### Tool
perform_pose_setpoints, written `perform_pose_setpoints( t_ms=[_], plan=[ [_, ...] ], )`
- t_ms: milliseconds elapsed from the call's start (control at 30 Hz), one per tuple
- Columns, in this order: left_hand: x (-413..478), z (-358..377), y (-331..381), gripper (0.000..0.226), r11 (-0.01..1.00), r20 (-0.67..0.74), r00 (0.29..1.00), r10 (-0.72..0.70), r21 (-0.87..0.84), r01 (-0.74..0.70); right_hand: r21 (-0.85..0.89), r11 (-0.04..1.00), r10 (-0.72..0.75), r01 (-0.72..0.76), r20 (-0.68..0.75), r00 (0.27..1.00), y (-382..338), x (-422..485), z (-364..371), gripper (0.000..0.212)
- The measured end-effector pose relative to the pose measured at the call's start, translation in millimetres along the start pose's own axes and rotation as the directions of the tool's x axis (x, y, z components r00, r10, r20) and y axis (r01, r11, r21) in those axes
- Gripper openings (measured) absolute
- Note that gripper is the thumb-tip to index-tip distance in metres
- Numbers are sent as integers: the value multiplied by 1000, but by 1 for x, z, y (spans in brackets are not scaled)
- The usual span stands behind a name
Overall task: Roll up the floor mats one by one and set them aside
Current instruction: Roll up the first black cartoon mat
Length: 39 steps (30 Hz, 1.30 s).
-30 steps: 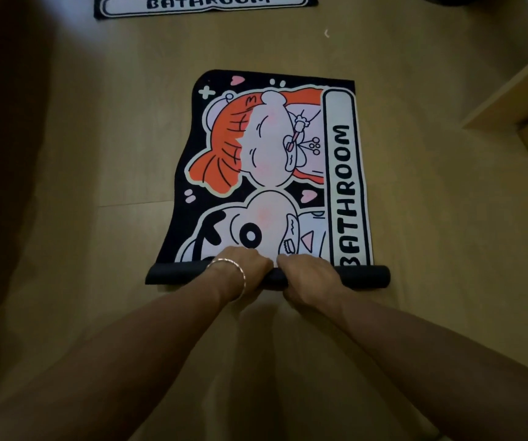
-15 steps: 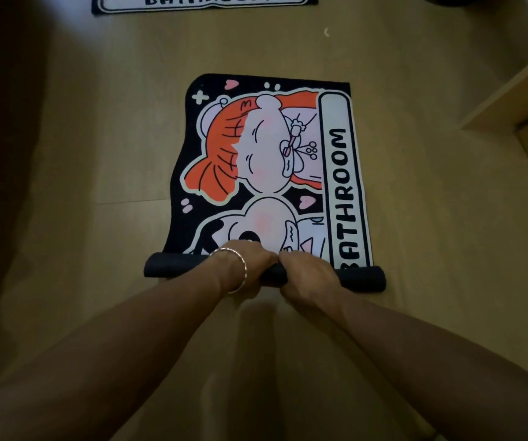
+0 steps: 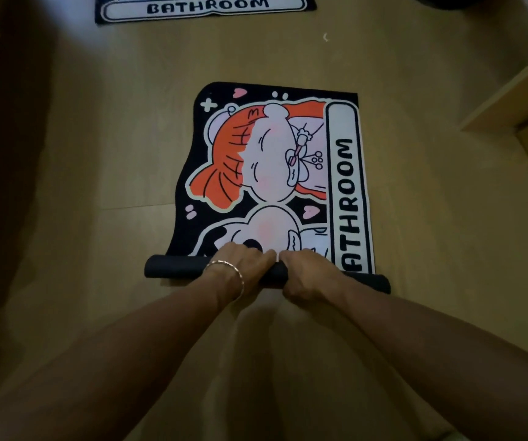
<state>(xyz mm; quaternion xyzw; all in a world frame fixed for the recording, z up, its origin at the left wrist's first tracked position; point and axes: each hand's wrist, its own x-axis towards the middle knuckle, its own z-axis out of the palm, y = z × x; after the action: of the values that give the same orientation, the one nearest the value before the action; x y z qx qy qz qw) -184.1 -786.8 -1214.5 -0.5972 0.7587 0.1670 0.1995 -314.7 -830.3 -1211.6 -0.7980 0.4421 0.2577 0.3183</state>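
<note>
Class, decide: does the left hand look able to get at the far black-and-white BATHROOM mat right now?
Probably not without moving forward: the left hand grips the half-rolled cartoon mat, and the black-and-white BATHROOM mat lies well beyond it across the floor.

Dim, warm light; dark left edge

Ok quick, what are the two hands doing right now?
Left hand: fingers curled over the rolled end of the mat, holding it.
Right hand: holding the same roll, close beside the left.
</note>
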Motion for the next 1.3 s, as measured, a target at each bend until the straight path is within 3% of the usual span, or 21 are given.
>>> perform_pose_setpoints(
  t_ms=[133, 300, 500, 667, 833, 900, 1033, 1100, 1167, 1233, 1300],
  plan=[
    [6, -7, -5, 30, 988, 160, 987, -33, -145, 57, -129, 988, -104, 85, -150, 983, -4, -2, 14, 31],
    [-1, 4, 1, 42, 997, 48, 999, 3, -71, 0, -52, 999, -2, 5, 57, 998, 2, 1, 2, 36],
    [4, 0, -5, 35, 990, 112, 992, -63, -118, 76, -161, 983, -110, 87, -136, 985, -6, -3, 15, 37],
    [-6, 9, -1, 40, 998, -2, 1000, -24, -61, 24, -78, 997, -21, 23, 24, 999, -4, 3, 1, 36],
    [2, -1, -11, 35, 965, 152, 987, -56, -246, 92, -227, 970, -127, 81, -197, 972, -9, -1, 14, 38],
    [2, -2, -13, 39, 950, 146, 988, -42, -301, 85, -172, 984, -67, 41, -148, 987, -9, 0, 12, 38],
    [-6, 6, -8, 45, 987, 9, 1000, -5, -159, 6, -130, 991, -18, 11, -51, 999, -8, 4, 2, 37],
    [-5, 8, -8, 43, 990, 40, 999, -7, -138, 13, -165, 986, -57, 38, -117, 991, -10, 1, 6, 37],
    [-3, 7, -9, 43, 973, 122, 992, -15, -229, 43, -219, 973, -120, 79, -183, 976, -10, -2, 15, 41],
    [-1, 6, -9, 43, 940, 182, 983, 6, -338, 57, -210, 975, -116, 77, -179, 977, -11, -4, 20, 42],
    [-3, 7, -6, 46, 940, 153, 988, 14, -338, 39, -161, 986, -59, 37, -131, 990, -10, -2, 18, 39]
  ],
)
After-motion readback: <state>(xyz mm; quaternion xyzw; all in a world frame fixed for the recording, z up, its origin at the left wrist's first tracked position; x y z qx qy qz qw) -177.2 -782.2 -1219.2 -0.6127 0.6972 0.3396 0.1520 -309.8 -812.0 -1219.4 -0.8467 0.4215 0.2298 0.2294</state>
